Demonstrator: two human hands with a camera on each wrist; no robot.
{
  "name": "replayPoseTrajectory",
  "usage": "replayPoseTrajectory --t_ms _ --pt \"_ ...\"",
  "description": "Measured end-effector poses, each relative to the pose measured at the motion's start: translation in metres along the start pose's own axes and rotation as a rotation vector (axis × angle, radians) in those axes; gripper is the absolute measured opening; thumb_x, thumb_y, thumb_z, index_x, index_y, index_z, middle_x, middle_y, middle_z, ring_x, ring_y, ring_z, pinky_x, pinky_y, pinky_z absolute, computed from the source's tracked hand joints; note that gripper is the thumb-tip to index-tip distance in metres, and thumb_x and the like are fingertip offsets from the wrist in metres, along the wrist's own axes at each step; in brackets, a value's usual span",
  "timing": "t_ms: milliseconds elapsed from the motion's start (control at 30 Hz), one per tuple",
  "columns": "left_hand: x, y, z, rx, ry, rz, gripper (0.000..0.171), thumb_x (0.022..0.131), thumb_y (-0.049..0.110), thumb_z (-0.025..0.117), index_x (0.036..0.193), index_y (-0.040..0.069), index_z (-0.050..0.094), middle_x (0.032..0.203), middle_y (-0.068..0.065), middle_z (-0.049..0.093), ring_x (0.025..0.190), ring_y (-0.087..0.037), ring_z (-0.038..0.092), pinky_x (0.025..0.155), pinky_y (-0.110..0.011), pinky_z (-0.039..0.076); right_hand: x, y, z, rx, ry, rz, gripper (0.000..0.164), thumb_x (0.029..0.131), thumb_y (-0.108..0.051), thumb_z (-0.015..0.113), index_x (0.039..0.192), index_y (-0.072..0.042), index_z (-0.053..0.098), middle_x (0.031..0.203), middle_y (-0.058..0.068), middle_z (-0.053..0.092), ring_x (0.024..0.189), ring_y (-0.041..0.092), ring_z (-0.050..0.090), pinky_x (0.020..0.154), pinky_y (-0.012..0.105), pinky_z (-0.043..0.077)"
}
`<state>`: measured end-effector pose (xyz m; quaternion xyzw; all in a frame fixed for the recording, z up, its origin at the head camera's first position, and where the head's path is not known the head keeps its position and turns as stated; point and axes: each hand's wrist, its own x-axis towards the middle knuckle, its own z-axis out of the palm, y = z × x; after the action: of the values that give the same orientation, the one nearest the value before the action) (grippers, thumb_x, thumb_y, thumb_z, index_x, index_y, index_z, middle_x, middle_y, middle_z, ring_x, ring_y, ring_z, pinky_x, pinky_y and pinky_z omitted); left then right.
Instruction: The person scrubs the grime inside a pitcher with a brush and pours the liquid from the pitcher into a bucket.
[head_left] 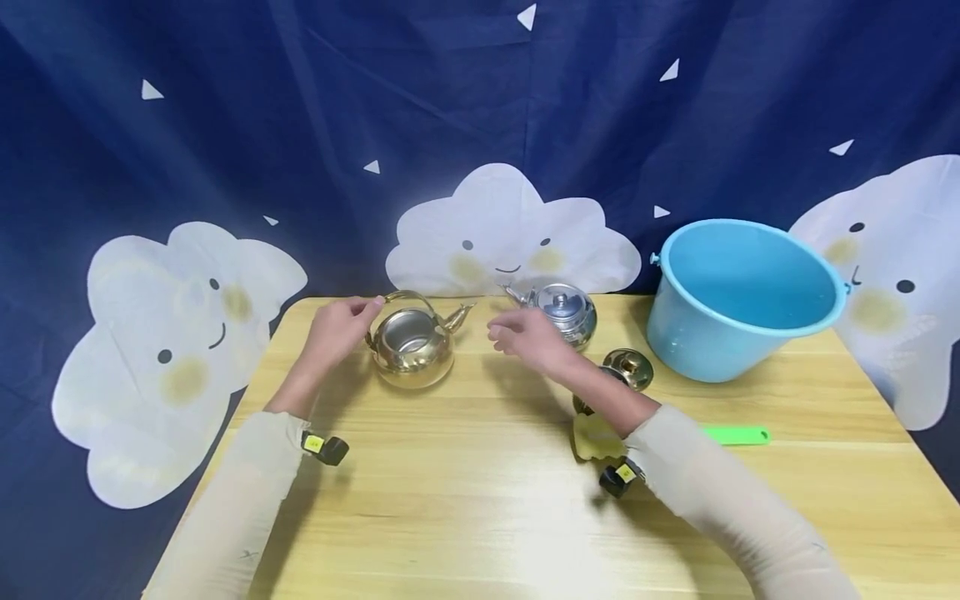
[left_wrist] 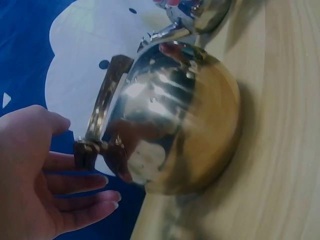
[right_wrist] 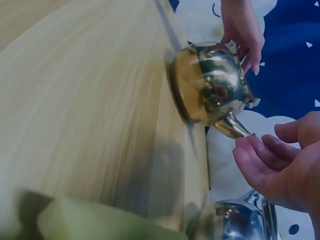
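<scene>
Here, one gold kettle (head_left: 414,367), one silver kettle (head_left: 576,321).

My left hand (left_wrist: 35,175) is at eight o'clock, fingers nearly straight, the index passing behind the jointed end of a brownish-gold metal handle (left_wrist: 105,102); a gap shows between thumb and handle. That handle belongs to the round, mirror-bright gold metal kettle (left_wrist: 180,120) at centre, its spout (left_wrist: 171,33) at twelve. At one o'clock is a cropped, shiny, rounded metal vessel (left_wrist: 215,14). Pale wood-grained table (left_wrist: 290,125) fills three; blue cloth (left_wrist: 22,60) with a white cloud (left_wrist: 82,57) backs ten.
</scene>
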<state>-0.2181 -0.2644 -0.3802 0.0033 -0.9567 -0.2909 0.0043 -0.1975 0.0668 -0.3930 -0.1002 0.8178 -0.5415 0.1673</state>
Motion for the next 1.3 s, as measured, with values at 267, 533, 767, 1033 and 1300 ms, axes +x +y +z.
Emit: replayPoseTrajectory --t_ms 267,533,767,1033,1300 --pt "0.004 0.016 0.0 0.027 0.078 0.018 0.065 0.103 0.058 0.047 0.133 0.005 0.068 0.132 -0.018 0.072 0.126 -0.041 0.064 0.108 -0.056 0.049 -0.011 -0.003 -0.013 -0.162 0.027 -0.088 0.036 0.103 -0.025 0.062 0.134 -0.006 0.067 0.124 0.015 0.074 0.106 0.035 0.074 0.087 0.042 0.063" --pt "0.008 0.035 0.002 0.038 0.15 0.094 0.051 0.103 0.045 0.054 0.129 0.004 0.07 0.121 -0.018 0.076 0.116 -0.04 0.07 0.101 -0.056 0.053 -0.02 -0.004 -0.03 -0.285 0.117 -0.171 0.032 0.103 -0.025 0.063 0.13 -0.008 0.071 0.128 0.014 0.074 0.112 0.031 0.073 0.097 0.047 0.06" --pt "0.014 0.054 0.005 0.029 0.176 0.144 0.045 0.102 0.037 0.056 0.129 0.003 0.07 0.122 -0.018 0.076 0.123 -0.042 0.066 0.107 -0.055 0.05 -0.021 0.0 -0.045 -0.387 0.217 -0.277 0.024 0.102 -0.018 0.065 0.119 -0.006 0.077 0.12 0.014 0.077 0.11 0.032 0.074 0.096 0.048 0.059" --pt "0.023 0.082 0.014 0.002 0.158 0.172 0.043 0.099 0.034 0.059 0.129 0.006 0.071 0.124 -0.016 0.075 0.116 -0.04 0.07 0.103 -0.054 0.053 -0.02 0.007 -0.058 -0.471 0.301 -0.298 0.022 0.101 -0.019 0.066 0.115 -0.007 0.078 0.116 0.012 0.078 0.104 0.028 0.075 0.092 0.047 0.059" --pt "0.035 0.104 0.031 -0.036 0.131 0.245 0.04 0.099 0.029 0.059 0.127 0.003 0.071 0.121 -0.017 0.076 0.108 -0.035 0.075 0.097 -0.049 0.058 -0.016 0.014 -0.067 -0.492 0.356 -0.343 0.023 0.098 -0.013 0.068 0.117 -0.002 0.077 0.116 0.017 0.078 0.107 0.033 0.075 0.095 0.05 0.059"
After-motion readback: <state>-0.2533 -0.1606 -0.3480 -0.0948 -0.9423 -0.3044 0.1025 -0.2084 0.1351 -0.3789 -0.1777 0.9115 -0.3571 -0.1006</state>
